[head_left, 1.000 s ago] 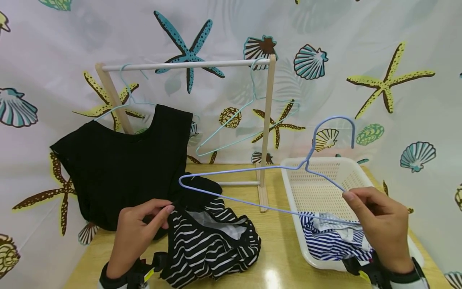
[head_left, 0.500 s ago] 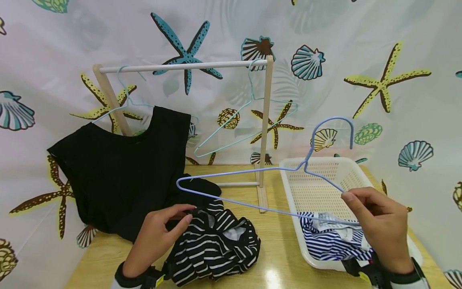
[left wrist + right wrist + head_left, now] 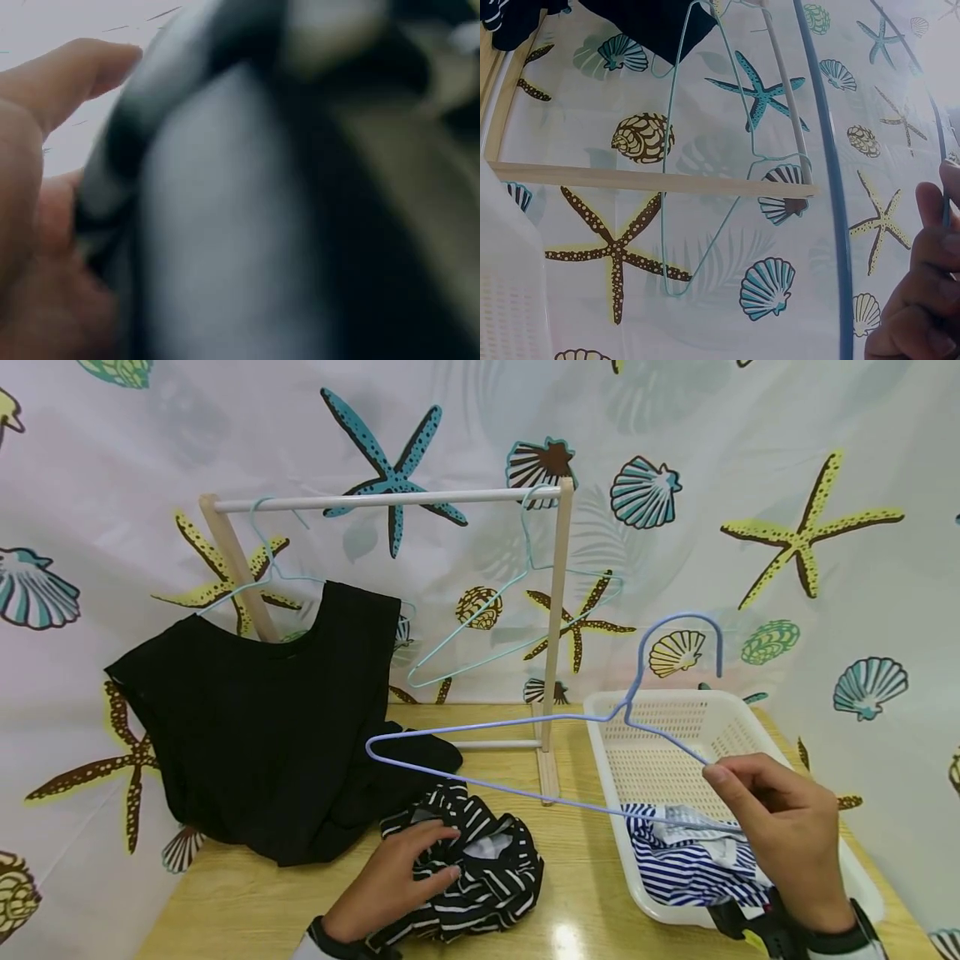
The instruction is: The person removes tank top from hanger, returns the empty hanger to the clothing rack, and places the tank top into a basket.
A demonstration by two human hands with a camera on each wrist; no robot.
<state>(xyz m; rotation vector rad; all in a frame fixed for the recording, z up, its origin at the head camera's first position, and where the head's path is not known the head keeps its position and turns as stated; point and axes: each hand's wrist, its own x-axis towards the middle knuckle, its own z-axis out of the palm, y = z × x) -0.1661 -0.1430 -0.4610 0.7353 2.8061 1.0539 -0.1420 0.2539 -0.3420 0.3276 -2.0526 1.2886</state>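
Note:
Between thumb and curled fingers, my right hand point(image 3: 787, 839) pinches a blue wire hanger point(image 3: 495, 725) by its right shoulder. The hanger is raised above the table, hook upward, its left end reaching over the dark striped garment. My left hand point(image 3: 401, 877) lies over the left side of this black-and-white striped garment point(image 3: 491, 893), which is bunched on the table, thumb and fingers spread apart. In the left wrist view the striped cloth point(image 3: 232, 217) fills most of the picture, badly blurred, beside the left hand point(image 3: 45, 180). The right wrist view shows the hanger's bar point(image 3: 831, 165) near the curled fingers.
A wooden rack point(image 3: 558, 635) stands behind, carrying a bare turquoise hanger point(image 3: 465, 625) and a black sleeveless top point(image 3: 262, 727) on another one. At right, a white basket point(image 3: 607, 777) holds a blue-and-white striped garment point(image 3: 690, 868). A patterned curtain point(image 3: 465, 410) closes off the back.
My left hand has let go of the striped garment's edge and moved right and down over the cloth. The garment is more bunched. The right hand and hanger have shifted slightly.

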